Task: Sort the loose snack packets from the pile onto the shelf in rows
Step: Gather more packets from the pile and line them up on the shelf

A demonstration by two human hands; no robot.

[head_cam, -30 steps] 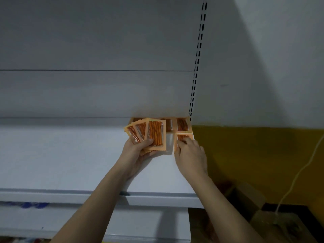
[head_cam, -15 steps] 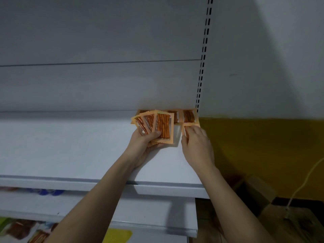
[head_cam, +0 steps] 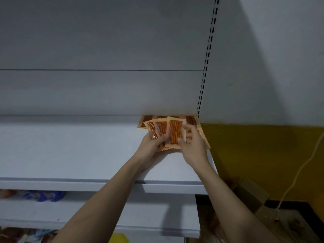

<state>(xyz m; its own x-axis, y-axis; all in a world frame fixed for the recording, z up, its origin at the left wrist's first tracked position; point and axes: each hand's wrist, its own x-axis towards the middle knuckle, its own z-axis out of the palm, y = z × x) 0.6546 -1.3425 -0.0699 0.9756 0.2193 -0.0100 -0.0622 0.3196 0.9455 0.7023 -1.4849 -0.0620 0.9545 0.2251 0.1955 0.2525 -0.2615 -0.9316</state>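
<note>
My left hand grips a fan of orange snack packets above the white shelf, near its back right corner. The front packet of the fan is pinched by my right hand, thumb on its face and fingers behind its right edge. A row of the same orange packets lies flat against the shelf's back panel. Another packet lies on the shelf under my right hand, mostly hidden.
A slotted upright marks the shelf's right end. Lower shelves at bottom left carry blue packets and other snacks. To the right are a yellow wall, a white cable and cardboard boxes on the floor.
My right hand left the packet it was pressing on the shelf and moved left to pinch the front packet of the fan. The left hand kept its grip.
</note>
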